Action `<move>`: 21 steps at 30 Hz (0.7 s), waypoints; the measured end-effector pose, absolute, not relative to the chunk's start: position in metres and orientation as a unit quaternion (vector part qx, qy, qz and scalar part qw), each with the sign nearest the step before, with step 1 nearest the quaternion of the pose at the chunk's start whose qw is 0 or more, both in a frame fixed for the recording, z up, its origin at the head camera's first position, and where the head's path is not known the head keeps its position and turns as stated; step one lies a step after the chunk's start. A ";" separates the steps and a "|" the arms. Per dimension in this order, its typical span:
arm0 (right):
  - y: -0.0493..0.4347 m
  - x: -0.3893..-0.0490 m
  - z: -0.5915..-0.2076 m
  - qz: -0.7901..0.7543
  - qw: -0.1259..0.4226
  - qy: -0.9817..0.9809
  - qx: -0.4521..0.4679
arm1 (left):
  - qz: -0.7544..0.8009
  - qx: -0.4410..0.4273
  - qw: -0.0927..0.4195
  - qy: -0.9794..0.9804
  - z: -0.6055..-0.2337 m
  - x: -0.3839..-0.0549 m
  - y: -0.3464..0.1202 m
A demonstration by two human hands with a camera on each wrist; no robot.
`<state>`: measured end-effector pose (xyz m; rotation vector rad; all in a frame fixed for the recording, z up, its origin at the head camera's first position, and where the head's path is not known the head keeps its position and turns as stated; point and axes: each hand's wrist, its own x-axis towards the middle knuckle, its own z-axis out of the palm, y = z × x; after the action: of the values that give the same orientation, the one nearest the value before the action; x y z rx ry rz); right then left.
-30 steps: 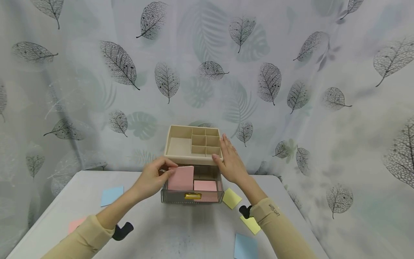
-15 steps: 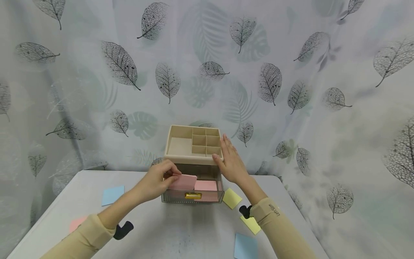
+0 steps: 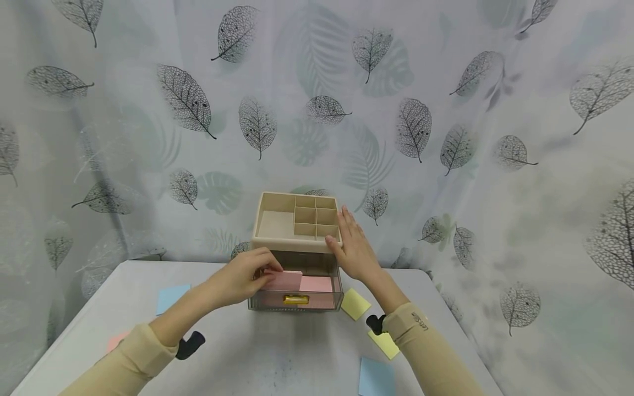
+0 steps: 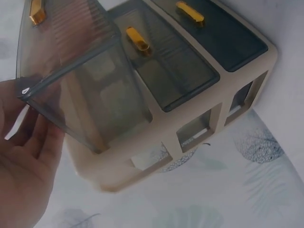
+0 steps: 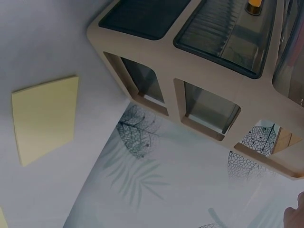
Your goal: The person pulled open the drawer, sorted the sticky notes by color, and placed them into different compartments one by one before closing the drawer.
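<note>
A beige desktop organizer (image 3: pixel 297 244) stands at the back of the table, its smoky clear top drawer (image 3: pixel 338 300) pulled out. Inside the drawer, my left hand (image 3: pixel 241 279) pinches a pink sticky note pad (image 3: pixel 288 281) by its left side, between thumb and curled fingers. To the right of it lies another pink pad (image 3: pixel 318 284). My right hand (image 3: pixel 355 248) rests with straight fingers along the organizer's right side, thumb at the top's front corner. Below the open drawer, the left wrist view shows two closed drawers with gold handles (image 4: pixel 137 40).
Yellow sticky notes (image 3: pixel 355 304) and a blue one (image 3: pixel 376 376) lie on the table to the right. At left are another blue note (image 3: pixel 172 297) and a pink one (image 3: pixel 116 340), partly behind the sleeve. A leaf-print curtain (image 3: pixel 317 110) hangs behind the table.
My left hand has lowered the pink pad from standing tall above the drawer front to lying deeper in the drawer, and shifted slightly right. The right hand has stayed in place.
</note>
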<state>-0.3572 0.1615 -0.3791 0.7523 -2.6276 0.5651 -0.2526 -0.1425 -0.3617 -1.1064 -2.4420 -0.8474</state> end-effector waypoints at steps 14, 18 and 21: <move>0.162 -0.356 -0.378 0.203 0.173 -0.926 0.266 | -0.210 -0.386 0.188 -0.879 -0.357 -0.265 -0.144; 0.162 -0.356 -0.378 0.200 0.175 -0.927 0.267 | -0.191 -0.385 0.184 -0.884 -0.357 -0.269 -0.145; 0.162 -0.356 -0.378 0.198 0.174 -0.927 0.267 | -0.169 -0.386 0.181 -0.888 -0.357 -0.271 -0.145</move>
<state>-0.3558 0.1616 -0.3779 0.7557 -2.6288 0.5614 -0.2709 -0.1454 -0.3573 -1.0912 -2.5092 -0.4777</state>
